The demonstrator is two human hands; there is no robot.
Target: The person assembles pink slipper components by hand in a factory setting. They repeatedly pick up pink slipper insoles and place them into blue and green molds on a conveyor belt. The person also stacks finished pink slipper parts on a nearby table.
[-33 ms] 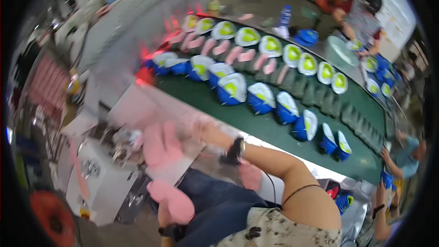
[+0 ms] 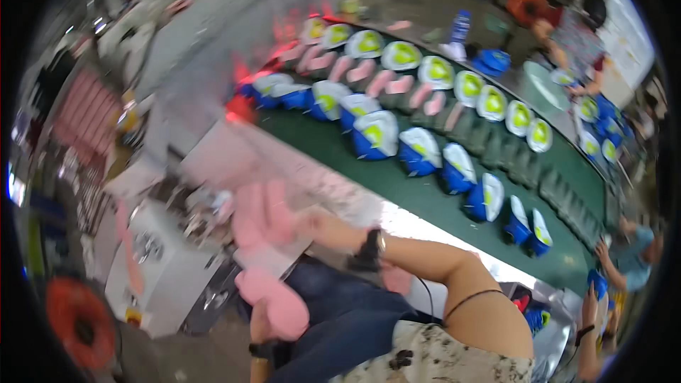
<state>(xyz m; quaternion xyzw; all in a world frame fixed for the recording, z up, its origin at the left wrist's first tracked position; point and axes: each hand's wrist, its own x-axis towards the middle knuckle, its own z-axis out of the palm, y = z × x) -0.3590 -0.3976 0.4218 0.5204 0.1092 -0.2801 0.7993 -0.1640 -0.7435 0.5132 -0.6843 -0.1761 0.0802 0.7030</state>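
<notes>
In the lower left of the head view, my left hand (image 2: 261,320) is closed round the edge of a pink insole (image 2: 287,312), which is held flat beside my dark apron. Across my front, my right hand (image 2: 312,225) reaches left to the side of several pink insoles (image 2: 264,206) lying on the work surface. Motion smears its fingers, so whether it touches the insoles or grips anything does not show. Dark bands circle both wrists.
A green conveyor belt (image 2: 347,156) carries blue-and-white shoe uppers (image 2: 376,135) and a row of pink insoles. A grey-white machine (image 2: 159,262) stands left, with an orange fan (image 2: 81,323) below it. Co-workers (image 2: 578,42) are at the far right and right edge.
The whole view has shifted, so the belt sits a little further right and lower. My right hand has come slightly nearer to me, beside the insoles. My left hand still holds its insole.
</notes>
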